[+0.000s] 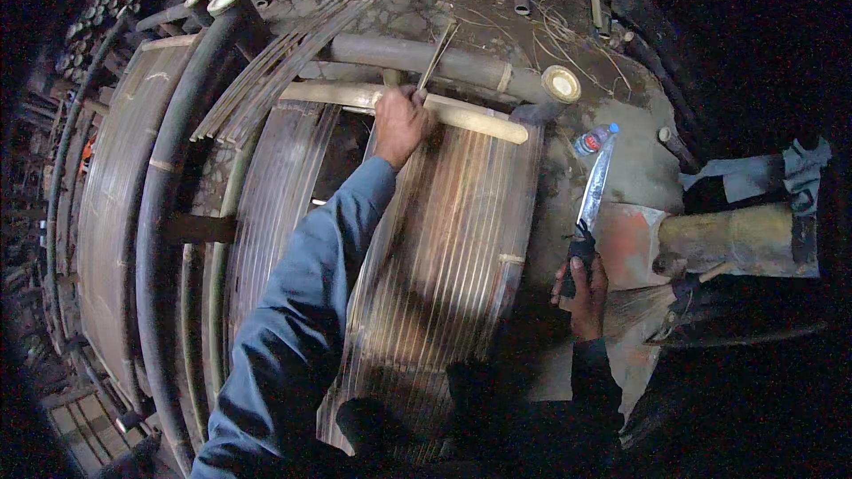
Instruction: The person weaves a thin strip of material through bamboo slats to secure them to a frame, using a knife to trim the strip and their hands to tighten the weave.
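Note:
My left hand [401, 124] is closed over the far end of the bamboo slats, beside a pale split-bamboo crossbar [475, 119]. Out of its far side stick thin bamboo strips [437, 58], pointing up and to the right. Under my left forearm lies a seat of long narrow bamboo slats [453, 231], with a dark gap left of the hand. To the right, my right hand [586, 294] grips the dark wrapped handle of a large knife [595, 182]. Its shiny blade points away from me, held apart from the slats.
A thick bamboo pole [444, 62] crosses behind the crossbar. Long split strips [302, 44] lie heaped at the far left, near another slatted panel [133, 177]. A plastic bottle [593, 138] stands past the blade. At right are a short bamboo section [737, 239] and grey cloth [754, 176].

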Demonstrator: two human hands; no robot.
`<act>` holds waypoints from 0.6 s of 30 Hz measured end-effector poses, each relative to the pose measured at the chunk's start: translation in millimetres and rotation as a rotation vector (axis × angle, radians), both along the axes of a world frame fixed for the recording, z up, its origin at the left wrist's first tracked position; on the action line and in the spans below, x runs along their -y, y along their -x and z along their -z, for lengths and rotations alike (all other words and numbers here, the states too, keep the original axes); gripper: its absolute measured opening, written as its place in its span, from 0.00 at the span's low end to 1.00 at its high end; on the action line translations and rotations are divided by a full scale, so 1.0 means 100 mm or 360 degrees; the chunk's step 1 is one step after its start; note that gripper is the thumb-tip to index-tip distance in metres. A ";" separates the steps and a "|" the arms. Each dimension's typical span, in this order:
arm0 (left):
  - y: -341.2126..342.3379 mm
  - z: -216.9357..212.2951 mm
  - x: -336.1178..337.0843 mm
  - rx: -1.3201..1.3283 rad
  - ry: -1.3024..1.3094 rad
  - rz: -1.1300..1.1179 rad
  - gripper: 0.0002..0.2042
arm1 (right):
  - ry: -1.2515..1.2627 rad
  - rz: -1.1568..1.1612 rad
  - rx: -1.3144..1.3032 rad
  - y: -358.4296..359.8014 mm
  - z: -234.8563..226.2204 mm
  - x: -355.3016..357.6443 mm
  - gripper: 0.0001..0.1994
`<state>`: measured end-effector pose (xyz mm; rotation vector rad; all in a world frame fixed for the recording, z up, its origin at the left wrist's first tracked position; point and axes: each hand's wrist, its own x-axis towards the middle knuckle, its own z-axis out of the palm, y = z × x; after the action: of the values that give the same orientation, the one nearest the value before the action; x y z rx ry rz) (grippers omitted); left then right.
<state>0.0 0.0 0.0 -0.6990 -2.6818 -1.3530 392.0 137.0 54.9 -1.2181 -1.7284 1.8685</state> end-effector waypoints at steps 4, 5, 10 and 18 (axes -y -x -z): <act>0.17 -0.17 -0.34 -0.0019 -0.0065 0.0040 0.12 | -0.0205 -0.0113 -0.0081 0.36 0.02 -0.41 0.11; 0.13 -0.03 -0.34 0.0027 -0.0038 0.0090 0.11 | -0.0223 -0.0156 -0.0040 0.38 0.11 -0.35 0.11; -0.36 -0.65 -1.21 0.0747 -0.0310 0.0405 0.12 | -0.0361 0.0037 0.0025 0.55 0.03 -0.60 0.14; -1.15 -0.40 -1.59 -0.0053 0.0258 0.0626 0.06 | -0.1593 -0.0104 0.0607 0.46 -0.08 -1.42 0.20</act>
<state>115.0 158.8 40.0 -1.3107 -2.7473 -1.1790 345.9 278.9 63.2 -1.0851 -2.4296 0.5590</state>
